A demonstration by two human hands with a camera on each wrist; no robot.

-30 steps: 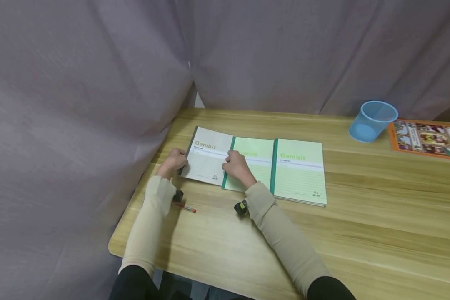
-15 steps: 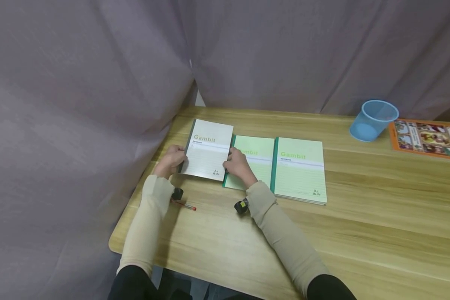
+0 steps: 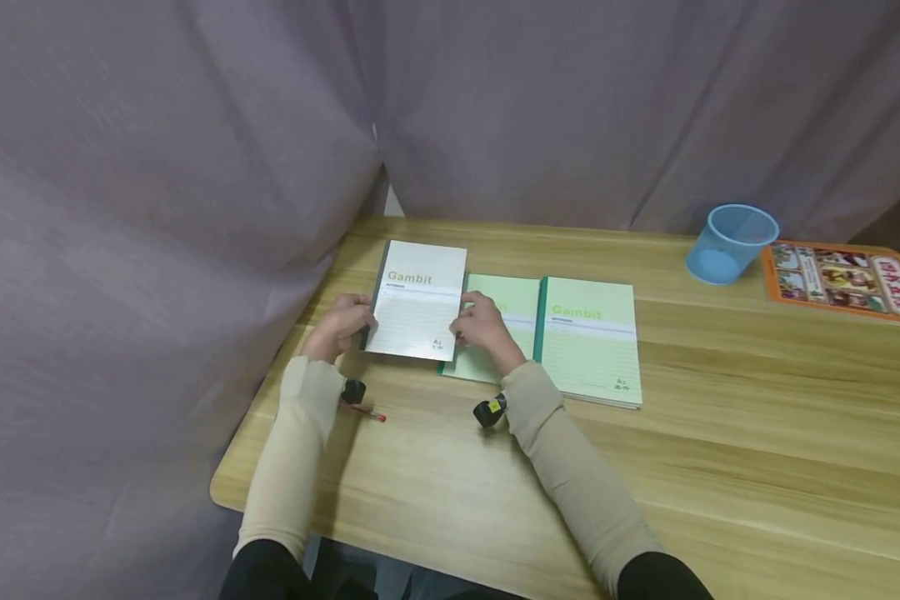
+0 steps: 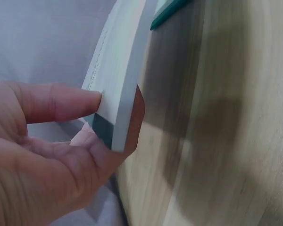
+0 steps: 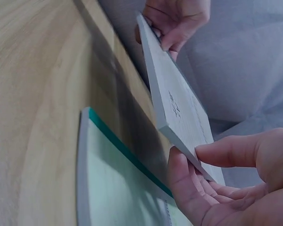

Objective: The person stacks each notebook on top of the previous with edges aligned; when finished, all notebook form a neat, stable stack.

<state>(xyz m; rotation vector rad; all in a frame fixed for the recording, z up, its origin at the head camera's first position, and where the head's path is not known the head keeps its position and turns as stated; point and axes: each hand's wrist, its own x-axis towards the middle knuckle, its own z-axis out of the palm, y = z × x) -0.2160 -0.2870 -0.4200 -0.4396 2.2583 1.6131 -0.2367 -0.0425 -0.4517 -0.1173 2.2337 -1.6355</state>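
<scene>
A pale grey-white notebook with a dark spine is held up off the table between both hands. My left hand pinches its spine edge, thumb on the cover and fingers beneath, as the left wrist view shows. On the opposite edge my right hand pinches it the same way, thumb on top. Below the right hand lies a green notebook with a darker green spine, partly covered by that hand. Another green notebook lies to its right, on top of something of similar size whose edge shows.
A red-tipped pen lies near the left wrist, partly hidden. At the back right stands a blue translucent bin, beside an orange picture-covered booklet or board. Grey curtains border the wooden table at the back and left.
The grey-white notebook was lying with its right edge against the green one; both hands have lifted it off the table. The right hand has gone from above the cover to pinching its edge.
</scene>
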